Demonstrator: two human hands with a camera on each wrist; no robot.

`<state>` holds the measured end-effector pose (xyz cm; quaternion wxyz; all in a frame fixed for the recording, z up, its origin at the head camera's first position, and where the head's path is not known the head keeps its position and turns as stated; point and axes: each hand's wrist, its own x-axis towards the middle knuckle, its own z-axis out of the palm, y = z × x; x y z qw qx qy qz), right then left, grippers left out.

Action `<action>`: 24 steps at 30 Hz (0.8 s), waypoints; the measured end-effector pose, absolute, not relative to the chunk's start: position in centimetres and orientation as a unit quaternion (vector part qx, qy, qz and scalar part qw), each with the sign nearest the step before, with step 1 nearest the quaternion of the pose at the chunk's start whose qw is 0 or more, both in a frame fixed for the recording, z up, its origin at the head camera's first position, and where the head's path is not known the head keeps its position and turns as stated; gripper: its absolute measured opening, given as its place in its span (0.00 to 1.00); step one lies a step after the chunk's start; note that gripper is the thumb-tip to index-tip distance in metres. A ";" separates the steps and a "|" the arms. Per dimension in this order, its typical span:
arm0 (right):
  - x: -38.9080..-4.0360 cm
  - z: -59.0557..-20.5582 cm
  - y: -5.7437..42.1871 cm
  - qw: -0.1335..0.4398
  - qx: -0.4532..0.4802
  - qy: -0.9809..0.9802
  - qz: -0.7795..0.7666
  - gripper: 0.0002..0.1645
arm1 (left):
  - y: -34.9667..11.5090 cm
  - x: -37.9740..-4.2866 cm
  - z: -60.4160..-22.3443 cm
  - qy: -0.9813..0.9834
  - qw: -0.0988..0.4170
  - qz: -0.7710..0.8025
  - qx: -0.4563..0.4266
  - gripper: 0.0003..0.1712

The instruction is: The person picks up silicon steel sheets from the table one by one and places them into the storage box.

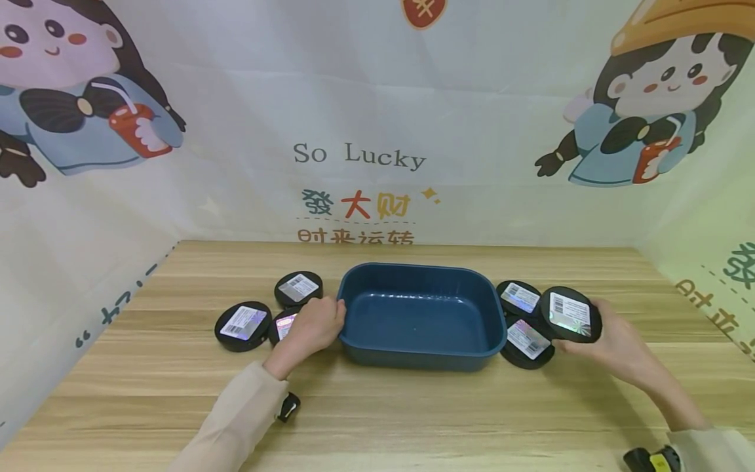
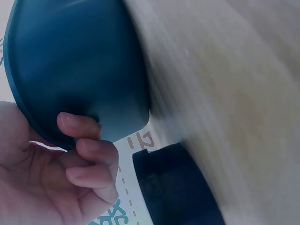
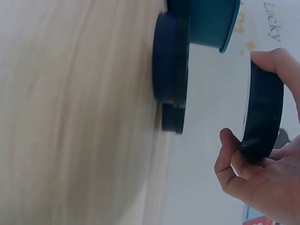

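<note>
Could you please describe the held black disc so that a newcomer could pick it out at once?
On the wooden table, find the blue basin, then look past its right end. There, the person's right hand grips the disc, black with a white label. It is raised off the table, whereas the two similar discs nearby rest on the wood.
</note>
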<state>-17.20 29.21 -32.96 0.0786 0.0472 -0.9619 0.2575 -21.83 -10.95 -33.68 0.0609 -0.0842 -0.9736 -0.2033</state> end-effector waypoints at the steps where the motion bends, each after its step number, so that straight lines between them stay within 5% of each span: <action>1: -17.2 -32.8 28.9 0.079 0.049 -0.962 0.258 0.54 | -10.9 -21.9 -33.7 -0.974 0.061 -0.203 -0.083 0.19; 24: -18.0 -31.0 23.1 0.079 0.117 -0.940 0.311 0.52 | -10.9 -21.8 -33.5 -0.974 0.048 -0.207 -0.072 0.19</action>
